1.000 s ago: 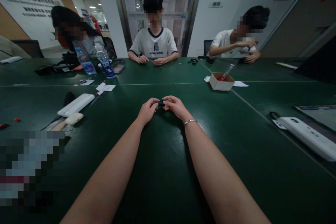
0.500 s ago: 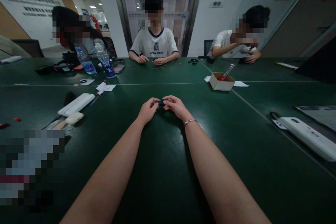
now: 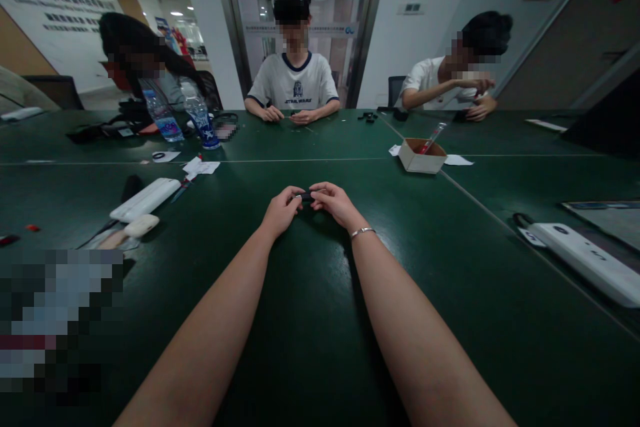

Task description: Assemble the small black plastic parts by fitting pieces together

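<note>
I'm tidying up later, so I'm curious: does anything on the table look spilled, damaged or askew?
Nothing looks spilled or broken. The two bottles appear to lean, perhaps only from lens distortion. The dark piece held by the left hand and right hand is too small to check for damage.

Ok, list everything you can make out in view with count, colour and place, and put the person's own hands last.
Table: one, green, across the view
Small object: one, black with a bright end, mid-table
Open box: one, pale outside, brown inside, right of centre
Tube: one, clear and red, leaning in the box
Bottles: two, clear with blue, far left
Long devices: two in the nearer half, white, left and right
Rounded item: one, cream, left
Paper slips: several, white, left and by the box
Co-workers: three, pale tops, far side
Bracelet: one, silver, right wrist
Pixelated patch: lower left, contents unreadable
Left hand: one, bare, at the object's left end
Right hand: one, bare, at its right end
</note>
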{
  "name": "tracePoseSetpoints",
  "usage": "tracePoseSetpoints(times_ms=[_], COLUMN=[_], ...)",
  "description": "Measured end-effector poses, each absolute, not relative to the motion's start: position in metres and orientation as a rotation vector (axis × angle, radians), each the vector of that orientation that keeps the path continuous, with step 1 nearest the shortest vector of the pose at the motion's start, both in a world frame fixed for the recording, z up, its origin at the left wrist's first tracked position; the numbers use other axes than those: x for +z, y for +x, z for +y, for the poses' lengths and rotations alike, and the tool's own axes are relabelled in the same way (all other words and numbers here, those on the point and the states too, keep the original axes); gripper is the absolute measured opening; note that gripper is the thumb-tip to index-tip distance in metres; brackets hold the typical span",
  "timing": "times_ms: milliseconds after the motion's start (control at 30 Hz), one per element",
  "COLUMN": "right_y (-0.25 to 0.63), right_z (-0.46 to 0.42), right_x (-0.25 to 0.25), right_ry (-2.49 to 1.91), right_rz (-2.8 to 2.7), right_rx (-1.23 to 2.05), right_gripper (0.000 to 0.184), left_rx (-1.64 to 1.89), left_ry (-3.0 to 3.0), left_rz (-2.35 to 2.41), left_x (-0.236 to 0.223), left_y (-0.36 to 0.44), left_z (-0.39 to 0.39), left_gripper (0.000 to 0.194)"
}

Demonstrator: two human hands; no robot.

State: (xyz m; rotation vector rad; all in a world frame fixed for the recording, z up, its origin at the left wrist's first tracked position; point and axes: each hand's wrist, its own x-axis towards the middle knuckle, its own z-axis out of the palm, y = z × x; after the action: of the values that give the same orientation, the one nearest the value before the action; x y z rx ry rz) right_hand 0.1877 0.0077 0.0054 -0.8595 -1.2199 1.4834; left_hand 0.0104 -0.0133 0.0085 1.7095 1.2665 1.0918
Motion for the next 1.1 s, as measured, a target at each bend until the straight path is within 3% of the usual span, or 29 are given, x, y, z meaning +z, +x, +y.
tracePoseSetpoints(times_ms=[367,600,700,833,1000,1100], right_y=[0.187,0.177,0.172,0.164,0.161,0.167], right_z=[0.008,0.007,0.004,-0.003,-0.009,-0.018], right_x=[0.006,0.005,0.002,0.001,0.005,0.01], right_ry=[-0.876,-1.169,-1.224,-1.116,-1.115,-1.087], right_rz=[-1.269,-1.632,-1.621,-1.464,-1.488,-1.568], right_rx=[1.468,1.247,1.134,1.238,1.224,1.273], right_gripper=[0.027,0.012,0.027,0.041,0.019,0.021], left_rx=[1.143,1.169,1.092,0.976,0.751,0.597], left_ry=[1.737,1.795,1.835,1.898,2.095,2.244], left_rz=[1.262,1.348,1.379,1.437,1.53,1.543], left_x=[0.003,0.0,-0.001,0.001,0.013,0.027], left_y=[0.009,0.009,0.009,0.013,0.019,0.017], left_z=[-0.012,-0.008,-0.007,-0.009,-0.034,-0.07], left_gripper=[0.026,0.023,0.026,0.024,0.021,0.034])
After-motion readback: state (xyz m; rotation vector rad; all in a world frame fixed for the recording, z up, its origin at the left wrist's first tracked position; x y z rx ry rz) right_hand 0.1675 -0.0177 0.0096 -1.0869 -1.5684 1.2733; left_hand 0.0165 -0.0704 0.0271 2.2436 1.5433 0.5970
